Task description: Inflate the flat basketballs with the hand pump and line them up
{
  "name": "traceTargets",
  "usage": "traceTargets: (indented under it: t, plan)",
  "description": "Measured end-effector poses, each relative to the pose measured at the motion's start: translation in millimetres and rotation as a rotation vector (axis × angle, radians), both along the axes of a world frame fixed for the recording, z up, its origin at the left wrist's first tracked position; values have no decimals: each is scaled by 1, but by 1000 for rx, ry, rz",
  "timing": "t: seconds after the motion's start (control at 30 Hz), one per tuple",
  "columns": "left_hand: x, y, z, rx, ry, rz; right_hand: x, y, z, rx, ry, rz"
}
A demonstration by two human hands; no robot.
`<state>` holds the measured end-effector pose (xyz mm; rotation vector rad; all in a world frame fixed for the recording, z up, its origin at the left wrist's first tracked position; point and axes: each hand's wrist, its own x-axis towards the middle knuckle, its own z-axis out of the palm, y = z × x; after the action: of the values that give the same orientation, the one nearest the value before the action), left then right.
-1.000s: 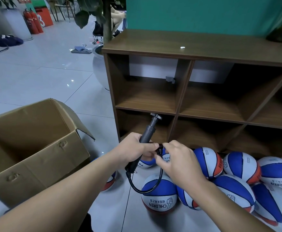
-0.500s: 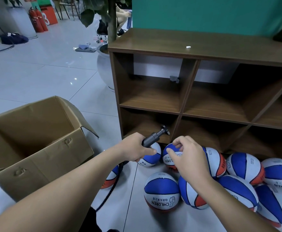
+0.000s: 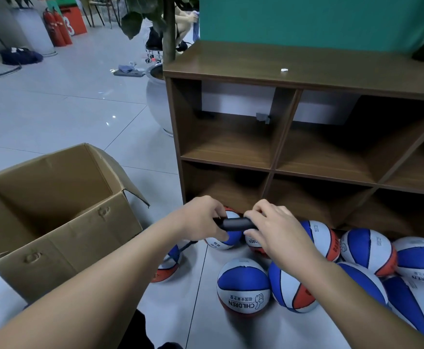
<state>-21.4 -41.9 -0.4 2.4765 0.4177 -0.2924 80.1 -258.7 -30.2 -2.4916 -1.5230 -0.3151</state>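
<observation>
I hold a black hand pump [image 3: 235,224] level in front of me, above the floor. My left hand [image 3: 203,219] grips its left end and my right hand [image 3: 274,227] is closed around its right end. The pump's black hose [image 3: 184,246] hangs down below my left wrist. Several blue, white and red basketballs lie on the tiled floor under and right of my hands; the nearest one [image 3: 243,285] reads CHILDREN. Another ball [image 3: 167,264] lies partly hidden under my left forearm.
An open cardboard box [image 3: 55,215] stands at the left. A brown wooden cubby shelf [image 3: 306,137] with bare compartments stands straight ahead. A white plant pot [image 3: 156,102] sits beside its left end. Far off, a person sits on a stool.
The pump has swung from upright to level. My right hand has moved onto its right end and closed on it. The hose now hangs lower. The view has shifted slightly.
</observation>
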Motion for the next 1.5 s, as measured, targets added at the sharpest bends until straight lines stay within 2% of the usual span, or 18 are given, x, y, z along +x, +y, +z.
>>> traceTargets:
  t: [0.13,0.3,0.43,0.6,0.67,0.77,0.87,0.97,1.13,1.27,1.37,1.5]
  plan:
    - [-7,21,6,-33,-174,130,8,-6,9,36,110,-139]
    - [-5,27,10,-332,-391,296,9,-4,12,134,288,-234]
    - [3,18,16,-538,-547,470,7,6,6,320,504,-242]
    - [26,4,4,-848,-595,547,-6,37,-6,453,799,-249]
    - [33,1,7,-974,-579,570,-10,47,-7,432,866,-218]
    - [43,7,9,-1063,-551,614,-11,52,-11,346,877,-187]
    - [51,12,2,-1077,-490,634,-6,55,-11,235,820,-203]
    - [60,15,0,-1115,-471,617,8,62,-10,255,862,-255]
    - [78,28,-6,-1033,-475,583,31,70,0,375,1037,-265]
    - [88,43,-16,-983,-488,617,66,94,17,567,1180,-301]
    - [88,54,-21,-782,-485,620,118,129,25,625,1179,-400]
    - [91,58,-20,-604,-433,573,187,184,16,565,989,-549]
